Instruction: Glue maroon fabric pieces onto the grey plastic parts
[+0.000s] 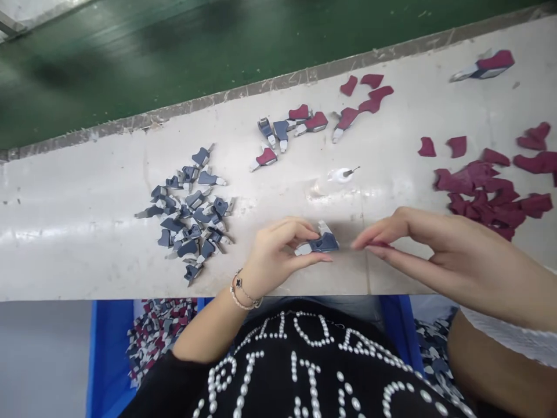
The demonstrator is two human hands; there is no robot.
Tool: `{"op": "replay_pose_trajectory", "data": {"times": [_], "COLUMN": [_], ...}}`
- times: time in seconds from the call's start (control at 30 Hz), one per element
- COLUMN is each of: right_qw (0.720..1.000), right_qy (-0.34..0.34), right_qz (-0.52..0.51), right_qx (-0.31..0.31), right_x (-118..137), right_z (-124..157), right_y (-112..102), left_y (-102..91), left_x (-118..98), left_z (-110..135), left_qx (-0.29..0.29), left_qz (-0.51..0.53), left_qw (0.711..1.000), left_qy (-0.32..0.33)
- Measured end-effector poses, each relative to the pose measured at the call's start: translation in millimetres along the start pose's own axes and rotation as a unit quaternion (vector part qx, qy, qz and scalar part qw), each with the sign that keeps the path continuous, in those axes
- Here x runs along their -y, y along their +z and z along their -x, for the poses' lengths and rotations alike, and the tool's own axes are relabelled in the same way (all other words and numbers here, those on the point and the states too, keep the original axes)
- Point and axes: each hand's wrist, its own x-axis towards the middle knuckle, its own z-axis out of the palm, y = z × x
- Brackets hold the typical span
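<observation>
left hand (274, 249) pinching blue piece (326, 242), right hand (439, 252) pinching red bit (379, 244), guessing fitting step, next move needing careful lining-up

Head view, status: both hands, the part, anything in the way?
Left hand gripping blue-and-grey part. Right hand pinching maroon piece, apart from that part. White bottle beyond, not between them.

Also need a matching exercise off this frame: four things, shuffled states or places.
1. left hand
2. right hand
3. needle-tipped bottle
4. bracelets

A. on the white worktop, beyond both hands
B. pinching a small maroon piece
C. around the left wrist
D. holding a blue-and-grey piece

Pairs: 1-D, 2-B, 3-A, 4-C
</observation>
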Motion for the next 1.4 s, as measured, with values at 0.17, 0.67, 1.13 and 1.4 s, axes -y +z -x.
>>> {"op": "replay_pose_trajectory", "data": {"times": [0.17, 0.67, 1.13, 1.4], "right_qw": [0.996, 0.987, 0.983, 0.972], "right_qy": [0.026, 0.101, 0.131, 0.156], "right_qz": [-0.055, -0.122, -0.127, -0.173], "right_qx": [0.071, -0.009, -0.029, 0.018], "right_x": [12.0, 9.2, 4.5, 2.2], "right_z": [-7.7, -27.4, -31.6, -30.9], "right_y": [11.8, 32.0, 38.3, 36.0], "left_y": [10.0, 18.6, 16.3, 15.5], "left_x": [7.8, 6.7, 5.5, 8.5], "left_z": [10.6, 9.4, 3.2, 2.9], "left_qx": [-0.059, -0.122, -0.143, -0.137], "left_qz": [0.039, -0.018, -0.090, -0.060], "left_qw": [0.997, 0.992, 0.980, 0.981], "left_qy": [-0.018, 0.038, 0.104, 0.126]}}
